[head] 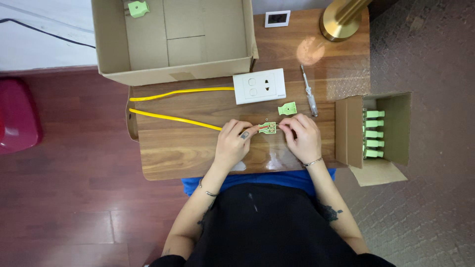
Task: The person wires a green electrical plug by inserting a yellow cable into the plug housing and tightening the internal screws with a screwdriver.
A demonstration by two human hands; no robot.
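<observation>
Left hand [232,141], right hand [303,136] pinch green plug half [267,128] (yellow cable [173,117] attached) on wooden table [198,153].

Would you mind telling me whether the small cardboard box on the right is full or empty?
Partly full: the small cardboard box lies open, with a row of green plugs inside.

Even, fairly bright indoor light from above. Glare patch on desk [310,50] well beyond the grips, near brass lamp base [340,22]; smaller sheen just below the grips. Shadows soft, short. Focus sharp mid-pic; corners darker, slight wide-angle stretch.
</observation>
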